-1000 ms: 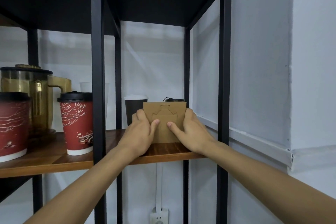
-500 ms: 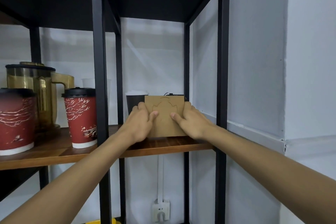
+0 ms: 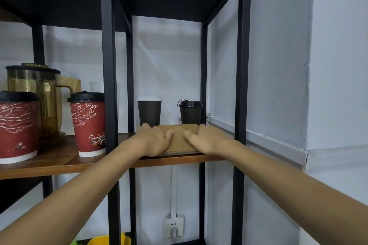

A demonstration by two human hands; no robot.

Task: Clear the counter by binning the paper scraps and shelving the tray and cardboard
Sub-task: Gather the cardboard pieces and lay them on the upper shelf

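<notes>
My left hand (image 3: 154, 141) and right hand (image 3: 207, 141) press palms down, fingers spread, on the cardboard (image 3: 179, 141), lying flat on the wooden shelf (image 3: 65, 159) at frame centre. Behind it stand two dark paper cups (image 3: 149, 112).

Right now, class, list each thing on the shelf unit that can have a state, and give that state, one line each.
Cardboard: lying flat on the wooden shelf.
Left hand: pressed flat on the cardboard.
Right hand: pressed flat on the cardboard.
Two red cups: upright, black lids on.
White-topped dark cup: upright.
Black-lidded dark cup: upright, lidded.
Amber jug: upright, lid on.
</notes>
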